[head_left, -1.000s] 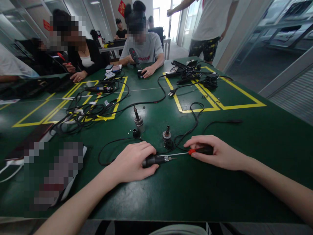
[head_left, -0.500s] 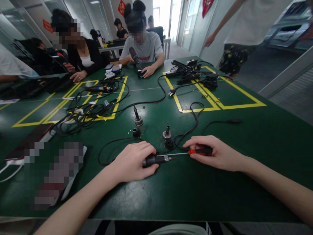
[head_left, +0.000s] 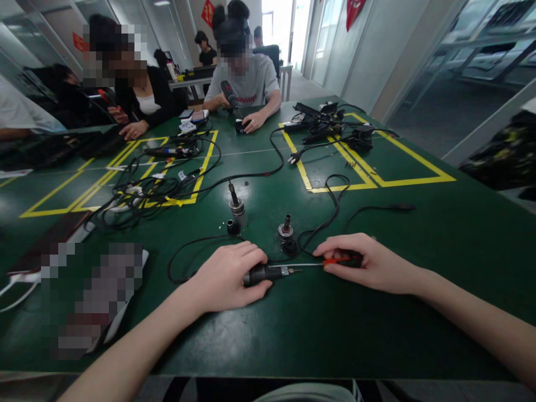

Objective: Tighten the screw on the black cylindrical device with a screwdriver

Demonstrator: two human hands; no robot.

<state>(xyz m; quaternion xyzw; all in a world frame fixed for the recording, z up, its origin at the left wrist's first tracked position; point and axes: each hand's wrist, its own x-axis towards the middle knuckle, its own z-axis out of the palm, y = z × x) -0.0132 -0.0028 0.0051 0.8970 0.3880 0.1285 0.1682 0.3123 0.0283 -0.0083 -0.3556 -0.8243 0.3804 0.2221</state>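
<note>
My left hand [head_left: 230, 276] is closed around a black cylindrical tool [head_left: 260, 274] lying on the green table, its metal tip pointing right. My right hand [head_left: 372, 262] grips the red and black handle of a screwdriver [head_left: 343, 260]. The thin shaft points left and its end lies along the upper side of the black tool. Just beyond the hands, a silver metal part with a black spindle [head_left: 237, 206] stands upright beside a small black ring [head_left: 230, 226]. A second metal part [head_left: 286, 228] stands to its right, with a black ring [head_left: 288, 247] in front.
Tangled cables [head_left: 142, 192] lie on the left of the green table [head_left: 234, 346], near two phone-like devices, one blurred. More black cables and adapters [head_left: 322, 123] lie at the back right within yellow tape. Two people sit across; one holds a power tool [head_left: 229, 94].
The screwdriver's handle has turned slightly in my right hand, while my left hand looks unmoved. A person walking at the right has moved nearer and mostly out of view.
</note>
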